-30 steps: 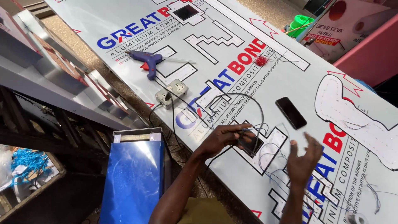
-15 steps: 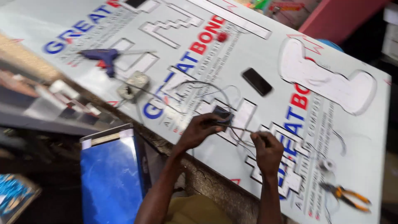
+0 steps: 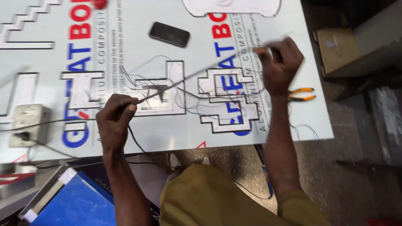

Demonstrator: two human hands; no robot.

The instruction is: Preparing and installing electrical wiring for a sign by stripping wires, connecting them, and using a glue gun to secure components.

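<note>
The left hand (image 3: 115, 121) is pinching one end of a thin wire (image 3: 197, 73), now drawn taut across the white panel (image 3: 138, 37) where half a second ago both hands were bunched together. The right hand (image 3: 278, 62), fingers closed on the other end, is lifting it above the cut-out letters (image 3: 228, 98), with orange-handled pliers (image 3: 301, 94) lying just beside.

Bare forearms, no sleeves visible; olive-brown garment over lap; light shoes

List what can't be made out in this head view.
- Right hand: motion-blurred, so its grip on the thin wire is unclear.
- Pliers: the right forearm hides the jaws.
- Red object: cut off by the top edge.
- Wall socket box: where its cable ends lies past the left edge.
- Left hand: fingertips curl over the wire, hiding the pinch.
</note>
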